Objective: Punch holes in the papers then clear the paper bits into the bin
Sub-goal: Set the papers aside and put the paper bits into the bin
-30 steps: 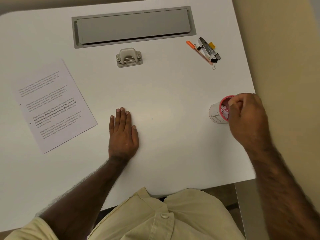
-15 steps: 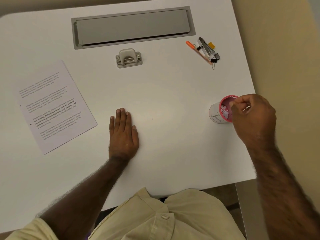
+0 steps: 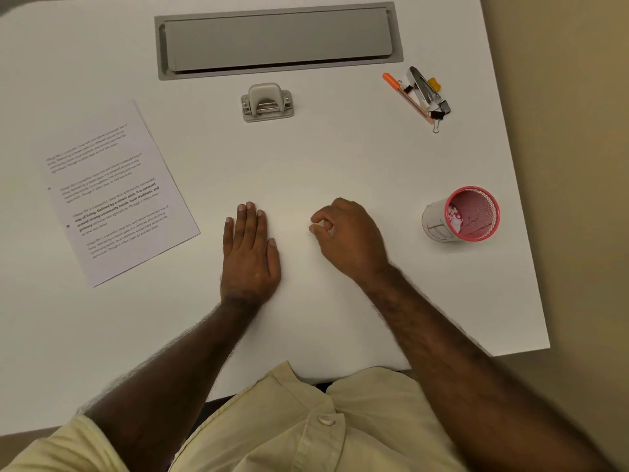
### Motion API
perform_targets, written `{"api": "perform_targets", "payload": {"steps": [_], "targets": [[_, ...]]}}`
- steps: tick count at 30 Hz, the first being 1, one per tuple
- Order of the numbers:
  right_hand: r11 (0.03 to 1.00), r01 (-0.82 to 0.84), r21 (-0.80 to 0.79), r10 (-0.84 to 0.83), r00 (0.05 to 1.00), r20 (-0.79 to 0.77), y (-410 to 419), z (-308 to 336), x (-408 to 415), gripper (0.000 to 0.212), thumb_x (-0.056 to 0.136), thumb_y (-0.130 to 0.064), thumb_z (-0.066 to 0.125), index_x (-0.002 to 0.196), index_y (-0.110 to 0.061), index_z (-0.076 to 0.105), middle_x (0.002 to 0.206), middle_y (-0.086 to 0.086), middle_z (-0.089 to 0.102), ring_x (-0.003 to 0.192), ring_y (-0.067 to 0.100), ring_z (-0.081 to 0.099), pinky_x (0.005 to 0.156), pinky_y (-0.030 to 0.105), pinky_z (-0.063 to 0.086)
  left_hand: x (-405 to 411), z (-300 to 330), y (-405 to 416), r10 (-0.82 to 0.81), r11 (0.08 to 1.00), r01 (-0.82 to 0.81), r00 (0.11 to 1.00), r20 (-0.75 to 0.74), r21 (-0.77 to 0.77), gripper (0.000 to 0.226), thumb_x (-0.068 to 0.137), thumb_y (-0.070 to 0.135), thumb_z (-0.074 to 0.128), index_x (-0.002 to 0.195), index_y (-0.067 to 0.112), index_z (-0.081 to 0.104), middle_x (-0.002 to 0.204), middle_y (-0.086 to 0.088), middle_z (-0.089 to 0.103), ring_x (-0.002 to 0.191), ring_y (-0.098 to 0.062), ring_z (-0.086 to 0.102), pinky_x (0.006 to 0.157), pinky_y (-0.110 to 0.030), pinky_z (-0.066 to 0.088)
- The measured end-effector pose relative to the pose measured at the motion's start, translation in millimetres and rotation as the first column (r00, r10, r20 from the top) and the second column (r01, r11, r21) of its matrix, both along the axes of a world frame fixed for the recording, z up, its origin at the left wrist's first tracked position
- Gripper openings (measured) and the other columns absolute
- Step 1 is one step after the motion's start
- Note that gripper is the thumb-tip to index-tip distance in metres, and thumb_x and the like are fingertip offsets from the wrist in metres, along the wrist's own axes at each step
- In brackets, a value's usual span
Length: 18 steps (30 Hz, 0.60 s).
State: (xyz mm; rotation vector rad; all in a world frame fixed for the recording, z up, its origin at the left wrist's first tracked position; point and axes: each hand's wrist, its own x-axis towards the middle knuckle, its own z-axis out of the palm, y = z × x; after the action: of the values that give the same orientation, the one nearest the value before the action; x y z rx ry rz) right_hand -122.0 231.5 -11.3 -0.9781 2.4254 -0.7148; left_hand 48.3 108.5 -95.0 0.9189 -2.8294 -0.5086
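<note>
Hole punch (image 3: pixel 267 102) — stationery (image 3: pixel 420 92) beyond

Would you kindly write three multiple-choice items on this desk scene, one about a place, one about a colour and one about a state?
1. Where does the grey two-hole punch sit?
A. In front of the long grey desk hatch
B. On the printed paper sheets
C. Inside the cup

2. What colour is the rim of the mesh cup bin?
A. Blue
B. Pink-red
C. Green

3. How is the left hand?
A. Clenched round a pen
B. Lifting the paper
C. Lying flat, palm down, on the white desk

Answers: 1 A, the punch stands just below the hatch; 2 B, the rim is pink-red; 3 C, its fingers lie spread and empty.
</note>
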Motion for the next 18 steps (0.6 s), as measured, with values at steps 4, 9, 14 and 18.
{"api": "perform_targets", "payload": {"steps": [4,9,14,18], "targets": [[0.994,-0.02,0.103,0.019,1.0,0.01,-15.6,-10.0,-1.4,0.018,0.09,-0.03,0.077,0.104,-0.019,0.078,0.101,-0.001,0.069,0.098,0.025,0.065,0.087,0.042,0.055,1.2,-3.2,0.0,-0.005,1.0,0.004,1.0,-0.016,-0.014,0.06,0.111,0.027,0.03,0.165,-0.001,0.028,0.176,-0.019,0.02,0.166,-0.031,0.012,0.134,-0.056,0.015],[0.98,-0.028,0.197,0.034,0.999,-0.024,-25.2,-14.8,-1.6,0.01,0.093,-0.028,0.074,0.098,-0.021,0.079,0.105,-0.001,0.07,0.103,0.027,0.062,0.089,0.042,0.052,0.8,-2.9,-1.0,-0.004,1.0,0.004,1.0,-0.009,-0.004,0.061,0.111,0.026,0.031,0.166,0.0,0.027,0.176,-0.018,0.018,0.166,-0.03,0.01,0.133,-0.057,0.015],[0.971,-0.039,0.238,0.057,0.996,-0.069,-22.8,-17.8,2.9,0.012,0.098,-0.026,0.067,0.093,-0.021,0.077,0.1,-0.001,0.069,0.097,0.028,0.061,0.083,0.042,0.051,0.4,-0.8,-0.1,-0.001,1.0,0.0,1.0,0.026,0.026,0.062,0.112,0.03,0.027,0.167,0.003,0.022,0.178,-0.015,0.013,0.167,-0.027,0.006,0.135,-0.054,0.011],[0.958,-0.05,0.283,0.098,0.982,-0.159,-18.8,-20.9,12.0,0.017,0.1,-0.019,0.056,0.097,-0.02,0.073,0.102,0.001,0.065,0.096,0.03,0.06,0.078,0.042,0.047,0.8,1.2,-0.2,0.004,0.999,-0.005,1.0,0.027,0.038,0.063,0.111,0.032,0.025,0.167,0.003,0.023,0.178,-0.014,0.014,0.167,-0.028,0.006,0.135,-0.053,0.011]]}}
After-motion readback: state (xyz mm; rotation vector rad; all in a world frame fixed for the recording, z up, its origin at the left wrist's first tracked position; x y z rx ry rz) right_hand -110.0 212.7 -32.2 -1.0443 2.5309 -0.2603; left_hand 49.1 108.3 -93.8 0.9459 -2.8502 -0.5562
